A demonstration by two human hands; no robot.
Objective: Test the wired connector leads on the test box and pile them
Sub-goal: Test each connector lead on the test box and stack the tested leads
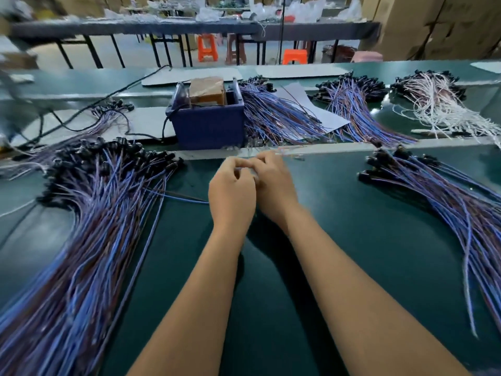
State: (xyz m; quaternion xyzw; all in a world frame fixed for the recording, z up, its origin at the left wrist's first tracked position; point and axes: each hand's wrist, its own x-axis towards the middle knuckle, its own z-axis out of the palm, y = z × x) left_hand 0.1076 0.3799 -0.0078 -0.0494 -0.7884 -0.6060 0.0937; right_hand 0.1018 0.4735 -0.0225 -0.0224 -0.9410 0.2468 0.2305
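Green work mat: near edge cut off by frame. Left hand and right hand: touching at centre, fingers curled together, seemingly pinching thin wire ends; blur hides the grip. One loose lead runs leftward from the hands. Large pile of leads, left; smaller pile, right, tails cut off. Blue test box just beyond the hands, top blurred. Further piles behind.
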